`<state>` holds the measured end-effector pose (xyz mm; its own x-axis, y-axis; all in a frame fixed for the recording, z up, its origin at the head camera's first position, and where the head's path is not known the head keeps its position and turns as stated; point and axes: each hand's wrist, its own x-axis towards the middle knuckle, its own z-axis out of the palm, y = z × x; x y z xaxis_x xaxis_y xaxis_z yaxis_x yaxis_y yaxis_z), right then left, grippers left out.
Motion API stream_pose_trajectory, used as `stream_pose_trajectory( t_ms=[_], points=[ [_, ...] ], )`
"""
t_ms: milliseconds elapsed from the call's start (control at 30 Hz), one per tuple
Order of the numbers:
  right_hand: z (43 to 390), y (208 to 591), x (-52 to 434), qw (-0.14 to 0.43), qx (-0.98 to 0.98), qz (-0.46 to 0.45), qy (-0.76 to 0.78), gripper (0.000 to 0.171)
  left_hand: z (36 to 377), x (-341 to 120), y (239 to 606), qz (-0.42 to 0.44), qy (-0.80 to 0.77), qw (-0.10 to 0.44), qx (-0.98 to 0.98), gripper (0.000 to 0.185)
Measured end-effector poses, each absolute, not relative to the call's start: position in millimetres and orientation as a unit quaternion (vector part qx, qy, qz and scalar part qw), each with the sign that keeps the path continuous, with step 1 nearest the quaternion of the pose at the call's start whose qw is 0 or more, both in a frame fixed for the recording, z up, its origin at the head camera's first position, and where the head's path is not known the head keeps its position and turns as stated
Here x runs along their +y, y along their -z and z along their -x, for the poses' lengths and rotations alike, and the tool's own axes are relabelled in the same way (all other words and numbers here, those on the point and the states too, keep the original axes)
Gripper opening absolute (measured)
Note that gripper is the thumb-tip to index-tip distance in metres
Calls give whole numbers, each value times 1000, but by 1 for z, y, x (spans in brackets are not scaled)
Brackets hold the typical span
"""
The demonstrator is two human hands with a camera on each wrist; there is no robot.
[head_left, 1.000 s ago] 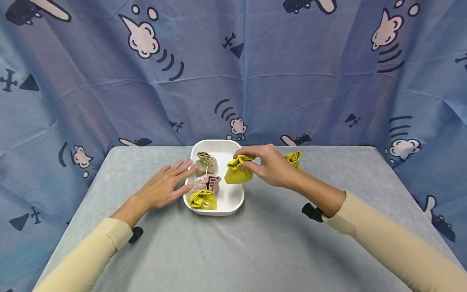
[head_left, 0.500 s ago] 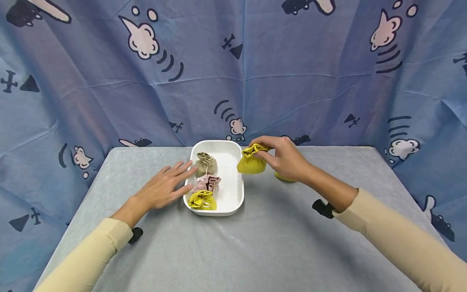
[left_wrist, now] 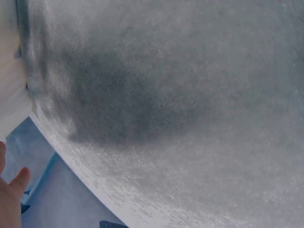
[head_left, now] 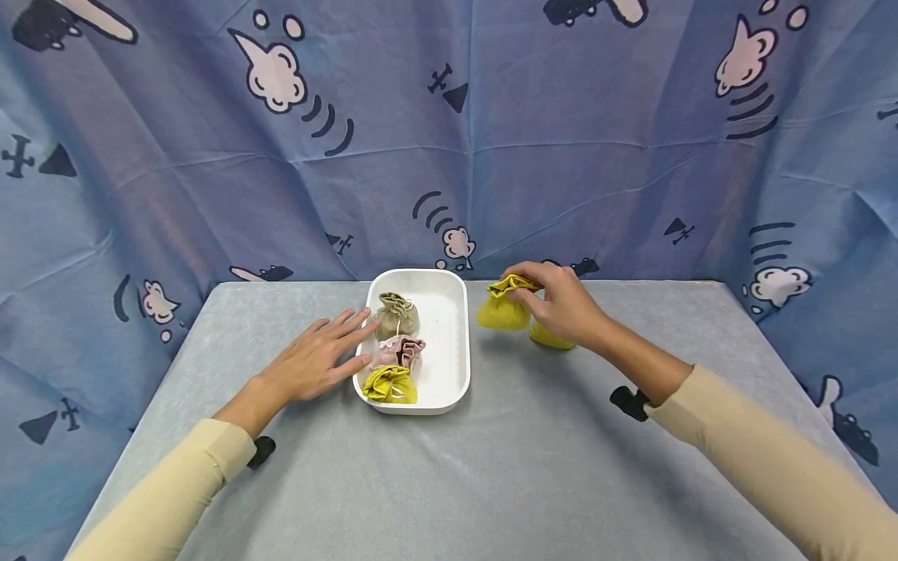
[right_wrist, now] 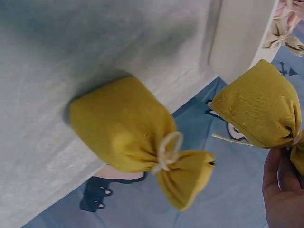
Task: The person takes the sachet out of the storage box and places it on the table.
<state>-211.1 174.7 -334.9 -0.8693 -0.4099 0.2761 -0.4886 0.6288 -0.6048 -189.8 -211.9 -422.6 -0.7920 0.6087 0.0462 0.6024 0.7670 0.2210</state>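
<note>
**A:** Centre right of the head view: the right hand [head_left: 561, 305] pinches the gathered top of a mustard-yellow pouch [head_left: 502, 310], holding it just right of the white tray [head_left: 459, 372], outside its rim. What is behind the hand?

**B:** A second yellow pouch [head_left: 549, 336] lies on the grey table [head_left: 449, 483], partly hidden by the hand's knuckles. The right wrist view shows it better: the second yellow pouch [right_wrist: 124, 137] rests on its side at centre frame, tied at the neck with a pale cord, while the mustard-yellow pouch [right_wrist: 260, 110] hangs at the right edge, clear of the cloth, with the fingers [right_wrist: 280, 183] gripping its neck at lower right.

**A:** And the left hand?

**B:** The left hand [head_left: 316, 360] lies flat on the table left of centre, fingers straight and spread, holding nothing, fingertips touching or just beside the tray's left wall; the frame does not settle which. The left wrist view gives only grey cloth and a fingertip at its lower left corner.

**A:** Inside the tray?

**B:** Three pouches in a row along its left side: an olive pouch [head_left: 396, 313] at the far end, a pink pouch [head_left: 397, 351] in the middle, a yellow-green pouch [head_left: 390, 384] at the near end. A blue curtain [head_left: 449, 140] printed with clouds and planes fills the upper frame.
</note>
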Motion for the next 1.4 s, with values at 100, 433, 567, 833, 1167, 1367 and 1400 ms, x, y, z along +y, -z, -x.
stream_pose_trajectory(
  t_ms=[100, 433, 567, 833, 1167, 1367, 1400],
  points=[
    [213, 342, 177, 49, -909, -233, -341, 20, 190, -212, 423, -321, -114, 15, 940, 62],
    [220, 364, 186, 54, -907, -249, -336, 21, 190, -211, 422, -323, -115, 14, 939, 62],
    [222, 369, 186, 39, -906, -248, -340, 20, 190, -211, 423, -323, -118, 13, 939, 62],
    [223, 380, 186, 20, -910, -260, -321, 24, 190, -211, 422, -321, -115, 19, 940, 63],
    [219, 383, 185, -1, -919, -266, -290, 30, 190, -210, 422, -323, -114, 16, 940, 62],
    [218, 380, 184, -5, -920, -270, -283, 33, 190, -211, 423, -324, -115, 13, 939, 63],
    [218, 379, 183, -5, -920, -272, -281, 34, 190, -211, 423, -324, -115, 12, 939, 63]
  ],
)
